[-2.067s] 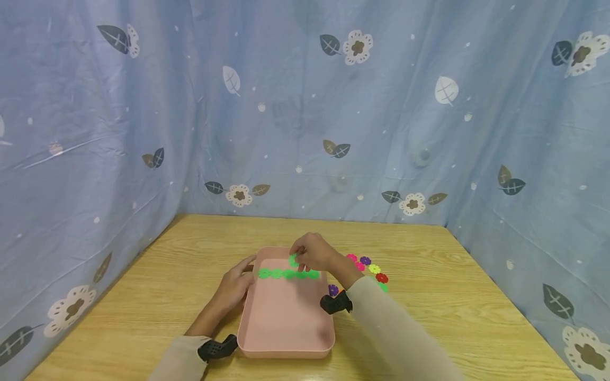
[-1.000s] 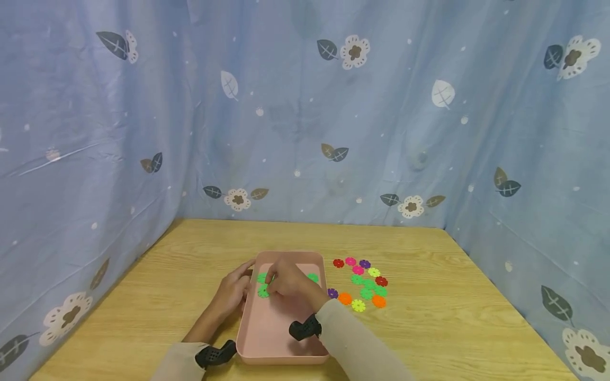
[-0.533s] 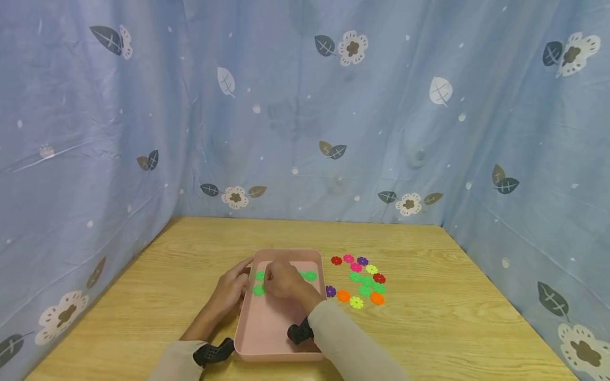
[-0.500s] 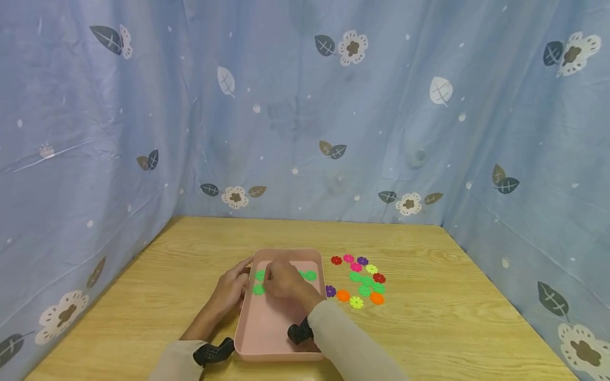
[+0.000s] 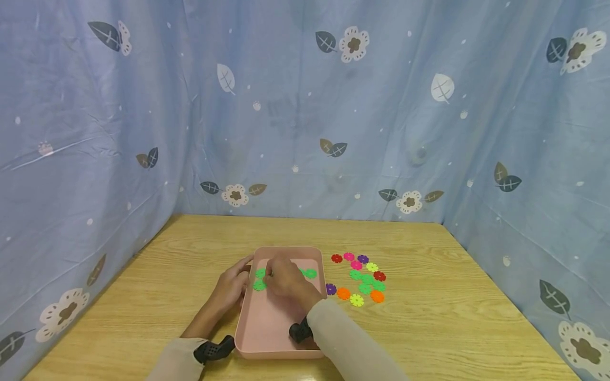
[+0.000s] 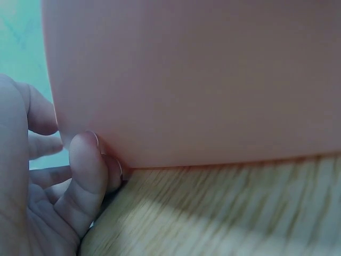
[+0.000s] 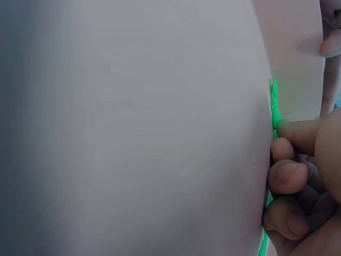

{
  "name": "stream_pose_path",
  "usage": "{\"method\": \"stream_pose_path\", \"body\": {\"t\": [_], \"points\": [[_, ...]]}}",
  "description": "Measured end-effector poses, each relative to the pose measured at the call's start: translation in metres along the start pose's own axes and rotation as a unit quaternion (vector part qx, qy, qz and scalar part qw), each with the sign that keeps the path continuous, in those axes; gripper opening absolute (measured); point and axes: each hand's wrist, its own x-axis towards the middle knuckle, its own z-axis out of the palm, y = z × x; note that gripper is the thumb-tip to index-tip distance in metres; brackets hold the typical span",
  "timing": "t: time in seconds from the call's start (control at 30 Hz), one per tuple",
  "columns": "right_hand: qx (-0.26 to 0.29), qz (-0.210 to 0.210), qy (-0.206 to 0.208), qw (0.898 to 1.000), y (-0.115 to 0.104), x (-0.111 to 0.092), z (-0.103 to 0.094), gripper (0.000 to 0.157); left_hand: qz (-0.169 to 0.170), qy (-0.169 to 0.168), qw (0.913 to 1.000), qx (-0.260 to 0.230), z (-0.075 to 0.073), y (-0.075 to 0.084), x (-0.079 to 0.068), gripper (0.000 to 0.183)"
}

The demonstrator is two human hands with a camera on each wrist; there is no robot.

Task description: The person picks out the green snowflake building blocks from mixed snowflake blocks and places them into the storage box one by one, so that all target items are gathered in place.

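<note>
A pink rectangular tray (image 5: 276, 328) lies on the table, with a row of green plastic snowflake discs (image 5: 311, 273) across its far part. The middle of that row is hidden behind my right hand (image 5: 288, 278). Below the row's left end lies another green disc (image 5: 259, 285); my right thumb and finger are at its edge, with the other fingers curled. In the right wrist view the fingertips touch this green disc (image 7: 275, 109) on the tray floor. My left hand (image 5: 231, 288) holds the tray's left side, its thumb against the outer wall (image 6: 213, 96) in the left wrist view.
Right of the tray, loose discs lie on the wooden table (image 5: 429, 317): several green ones (image 5: 367, 279), orange (image 5: 343, 293), yellow (image 5: 357, 300), purple (image 5: 331, 289), red (image 5: 379, 276) and pink (image 5: 349, 256). A blue patterned curtain (image 5: 295, 132) surrounds the table.
My right hand carried a green disc from the tray's far right to below the row's left end. Since then that disc has shifted slightly towards the row. The left hand stays at the tray.
</note>
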Motion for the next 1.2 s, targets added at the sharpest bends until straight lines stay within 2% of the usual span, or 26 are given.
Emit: {"method": "stream_pose_path", "body": {"t": [0.13,0.33,0.63,0.87,0.93,1.07,1.2], "points": [[0.008,0.0,0.001,1.0,-0.002,-0.001,-0.001,0.016,0.004,0.0,1.0,0.002,-0.001,0.0,0.0,0.061],[0.009,-0.004,0.003,1.0,-0.003,0.001,0.0,0.03,-0.002,-0.002,1.0,0.0,-0.002,-0.001,0.0,0.06],[0.024,0.009,0.011,1.0,-0.001,0.002,0.0,0.018,-0.005,-0.01,0.9998,-0.018,-0.002,-0.001,0.001,0.06],[0.067,0.008,0.001,0.998,0.002,-0.001,-0.003,0.029,-0.008,-0.005,0.9998,-0.017,0.0,-0.001,0.001,0.059],[0.075,0.005,0.0,0.997,0.003,-0.003,-0.008,0.026,-0.009,-0.003,0.9998,-0.016,0.0,-0.001,0.001,0.059],[0.098,0.015,-0.001,0.995,0.005,-0.009,-0.023,0.01,-0.009,-0.005,0.9998,-0.019,0.001,0.001,0.0,0.059],[0.084,0.011,-0.011,0.996,0.008,-0.009,-0.038,0.007,-0.007,-0.013,0.9996,-0.025,0.001,0.001,-0.001,0.059]]}}
